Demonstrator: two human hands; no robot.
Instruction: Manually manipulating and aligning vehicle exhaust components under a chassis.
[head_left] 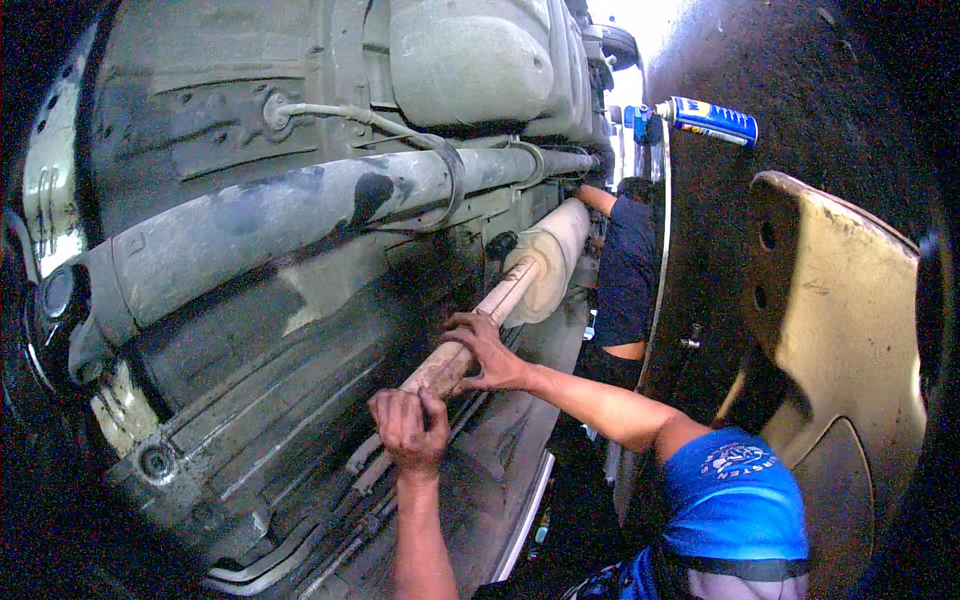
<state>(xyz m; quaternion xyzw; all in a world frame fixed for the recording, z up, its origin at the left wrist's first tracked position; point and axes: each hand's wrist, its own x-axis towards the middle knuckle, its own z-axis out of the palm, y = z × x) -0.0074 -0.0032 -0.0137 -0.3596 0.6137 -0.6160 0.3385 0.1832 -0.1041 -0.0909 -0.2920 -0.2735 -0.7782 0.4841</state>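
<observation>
1 long, grey-tan metal exhaust pipe (505, 293), joined at its far end to 1 pale cylindrical muffler (567, 238), is held diagonally beneath the car by 2 bare hands. The pipe's near end is gripped by the left hand (412, 430), its fingers tightly curled; farther up, it is clasped by the right hand (487, 352), half open, thumb spread. 1 co-worker in a dark shirt (630, 250) is seen beside the muffler, 1 arm raised toward it. Lettering is borne by 1 blue-and-white spray can (712, 120) and 1 blue fabric sleeve (735, 490). Above the pipe, room is bounded by 1 thick grey metal tube (290, 212); a dark gap is left between the right forearm and 1 tan curved panel (850, 330).
</observation>
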